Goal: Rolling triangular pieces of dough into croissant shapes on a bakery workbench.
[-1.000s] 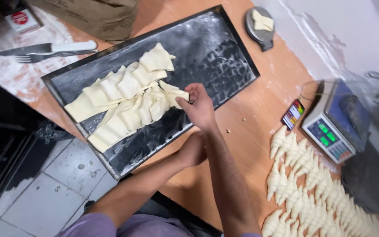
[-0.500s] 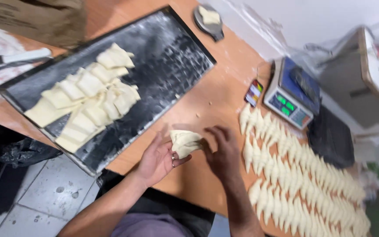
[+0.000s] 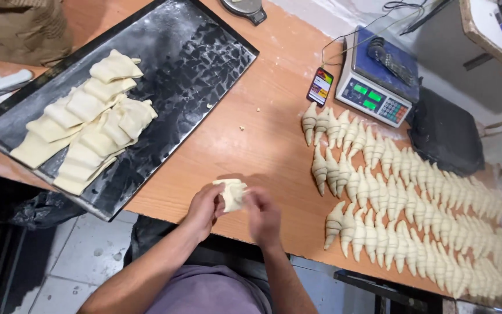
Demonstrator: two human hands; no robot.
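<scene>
Both hands meet over the near edge of the desk point(image 3: 262, 134). The left hand point(image 3: 203, 209) and the right hand point(image 3: 264, 215) each pinch one side of a pale piece of dough point(image 3: 232, 193), held just above the wood; it seems partly rolled, though the fingers hide its lower end. To the left a black tray point(image 3: 193, 64) carries stacked dough triangles point(image 3: 88, 125). To the right lie rows of shaped croissants point(image 3: 402, 215), with a scale point(image 3: 379, 78) and a phone point(image 3: 320, 86) behind them.
</scene>
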